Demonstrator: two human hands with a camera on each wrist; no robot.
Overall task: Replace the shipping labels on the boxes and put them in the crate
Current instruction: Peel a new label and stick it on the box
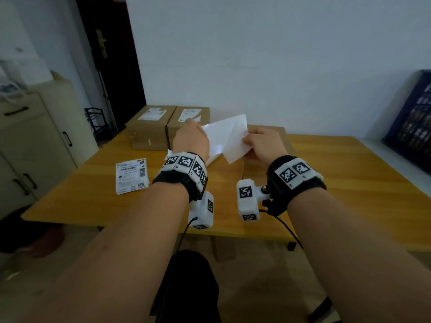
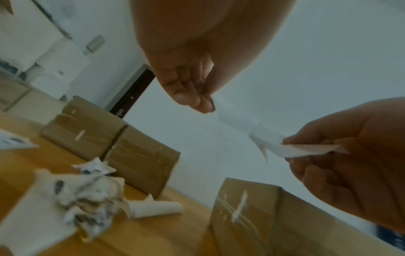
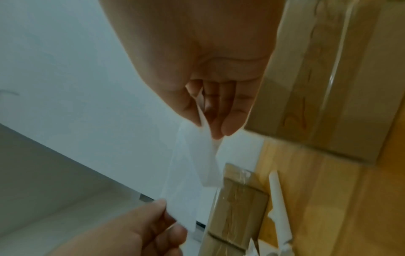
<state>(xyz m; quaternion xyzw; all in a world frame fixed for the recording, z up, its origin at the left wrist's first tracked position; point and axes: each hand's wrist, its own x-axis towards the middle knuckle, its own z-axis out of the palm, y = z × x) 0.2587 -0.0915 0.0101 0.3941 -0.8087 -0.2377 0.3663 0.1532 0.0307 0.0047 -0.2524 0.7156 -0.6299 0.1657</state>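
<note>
We see dark blue crate at far right, contents too blurred to tell. Both arms raised over table. Left hand pinches white sheet by its left edge; right hand pinches other layer, the two peeled apart. Boxes w/ labels behind, third box under hands. Printed labels flat on table, crumpled scraps nearby.

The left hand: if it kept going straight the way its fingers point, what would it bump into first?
Probably the right of the two cardboard boxes by the wall: the left hand, pinching the white sheet, points that way. Depth is unclear.
</note>
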